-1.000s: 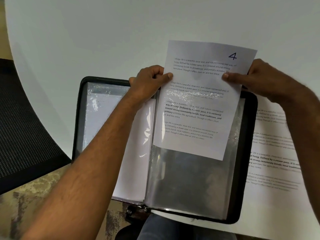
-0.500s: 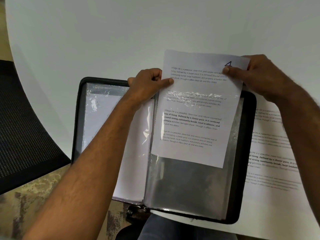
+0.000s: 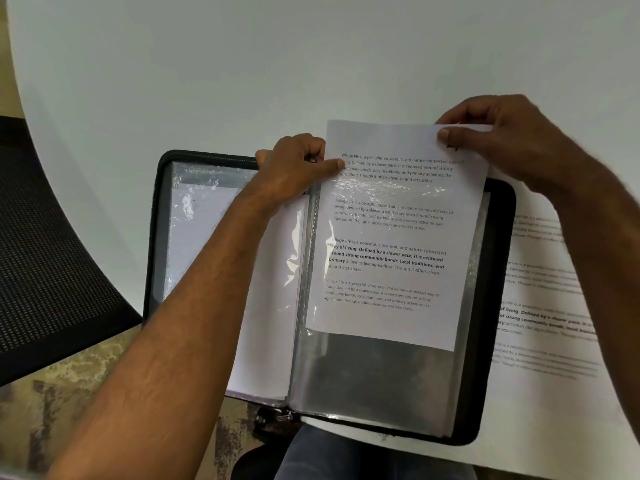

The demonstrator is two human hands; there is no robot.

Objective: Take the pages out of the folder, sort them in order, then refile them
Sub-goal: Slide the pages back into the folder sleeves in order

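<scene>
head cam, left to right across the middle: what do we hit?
Black mesh chair → black zip folder's left cover → left hand → printed white page half inside the clear sleeve → right hand gripping its top corner → loose printed white sheet on the white table.

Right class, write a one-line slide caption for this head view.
Both hands, left hand and right hand, feed a printed page into a clear sleeve of the open folder.
</scene>
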